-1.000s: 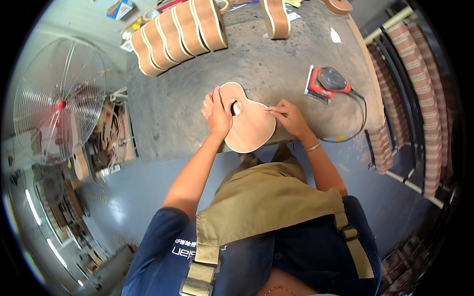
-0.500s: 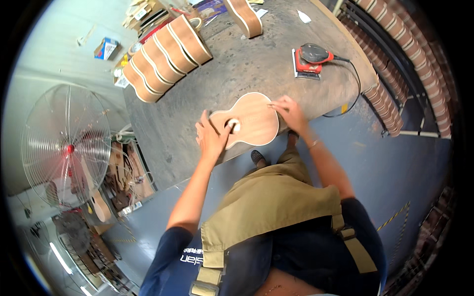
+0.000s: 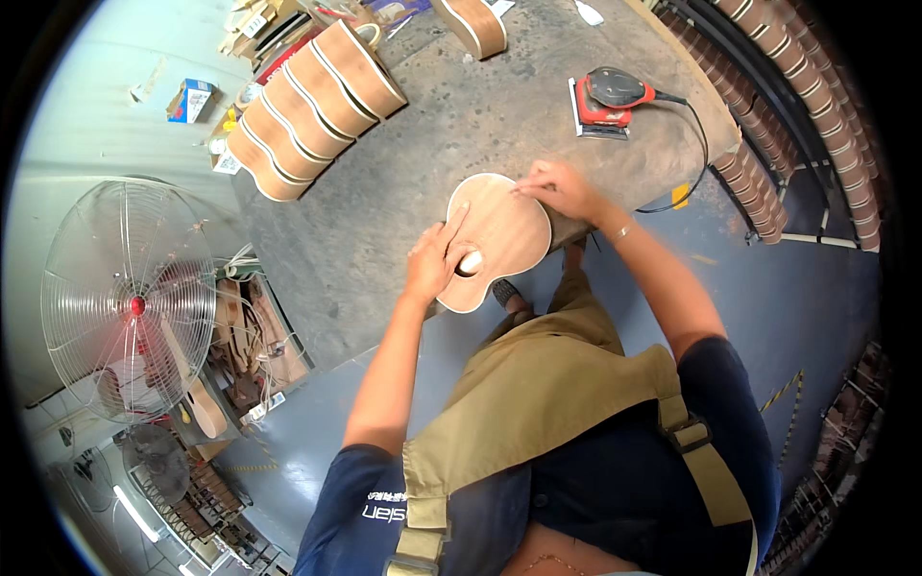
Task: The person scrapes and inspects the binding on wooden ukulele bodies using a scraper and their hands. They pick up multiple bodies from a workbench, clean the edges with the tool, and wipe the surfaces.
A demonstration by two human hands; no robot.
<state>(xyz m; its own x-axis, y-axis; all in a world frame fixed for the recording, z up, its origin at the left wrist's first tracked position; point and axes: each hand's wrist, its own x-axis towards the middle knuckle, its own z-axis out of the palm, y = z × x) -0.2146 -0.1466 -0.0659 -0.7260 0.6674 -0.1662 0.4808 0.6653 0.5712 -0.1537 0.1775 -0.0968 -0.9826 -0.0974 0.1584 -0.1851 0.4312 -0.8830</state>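
A small ukulele body (image 3: 511, 228) of pale bare wood with light edging lies face up at the near edge of the workbench, its round sound hole towards me. My left hand (image 3: 432, 263) steadies it at the waist, thumb by the sound hole and a finger stretched over the top. At the far right rim of the wide end, my right hand (image 3: 565, 190) has its fingertips pinched together against the wood. Whatever sits between those fingertips is too small to make out.
Several more ukulele bodies (image 3: 312, 113) stand in a row at the back left, with another body (image 3: 473, 27) farther back. A red and black sander (image 3: 605, 100) rests at the right, its cord looping off the bench (image 3: 365, 206). A large fan (image 3: 130, 300) stands left.
The ukulele body has turned counterclockwise, its wide end swinging away from me. My left hand has shifted from its side edge onto the top. My right hand stays at the rim.
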